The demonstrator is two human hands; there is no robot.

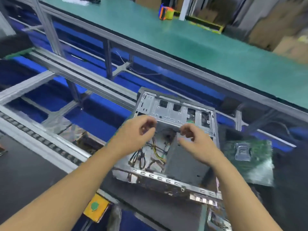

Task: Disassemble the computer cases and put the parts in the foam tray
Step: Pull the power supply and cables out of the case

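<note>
An open silver computer case (170, 110) lies on the dark work surface in front of me. Inside it sit a grey power supply box (185, 162) and loose black and yellow cables (150, 155). My left hand (135, 132) hovers over the case's left side with fingers loosely curled and nothing in them. My right hand (196, 140) is above the top corner of the power supply, fingers curled, fingertips close to its edge; the blur hides whether they touch it. A green motherboard (250, 157) lies to the right of the case.
A grey aluminium conveyor frame (80, 77) with blue panels runs beyond the case. Behind it stretches a green table (200, 47) bearing an orange and yellow object (166, 13). A yellow box with a green button (95, 207) sits at the near edge.
</note>
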